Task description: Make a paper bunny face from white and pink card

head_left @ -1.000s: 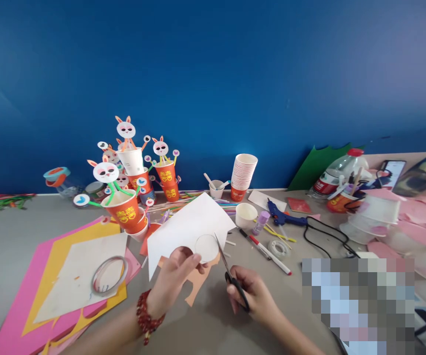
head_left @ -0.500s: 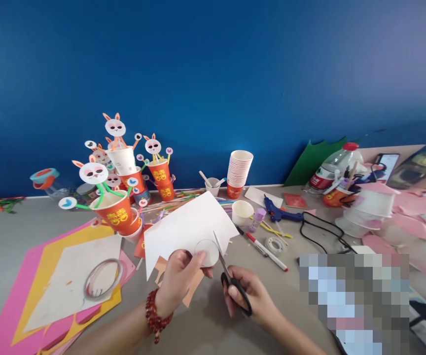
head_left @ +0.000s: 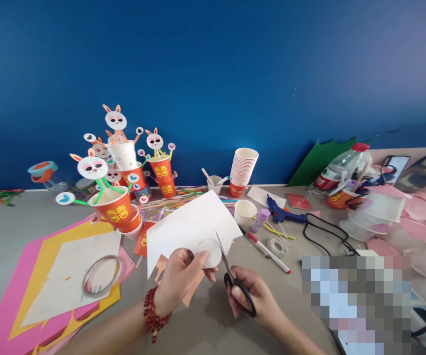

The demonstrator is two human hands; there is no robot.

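Observation:
Between the thumb and fingers of my left hand [head_left: 181, 276] is a white paper circle [head_left: 209, 254], held low in the middle of the view. My right hand [head_left: 252, 291] grips black-handled scissors [head_left: 239, 288], thumb and fingers in the loops. The blades point up and away, close along the circle's right edge. Behind the circle lies a large sheet of white paper [head_left: 191, 217] with a cut right edge. A piece of orange paper [head_left: 194, 288] sits partly hidden under my left hand.
Rabbit-faced paper cups [head_left: 115, 212] stand at the back left. Stacked cups [head_left: 243, 170], a blue glue gun [head_left: 285, 213] and tape roll [head_left: 277, 246] are on the right. Coloured sheets [head_left: 24, 276] with a tape ring [head_left: 102, 276] lie left. A plastic bottle [head_left: 329, 177] stands at the back right.
The view has shifted slightly. Both hands keep nearly the same pose, with the paper circle still pinched and the scissors still beside its right edge.

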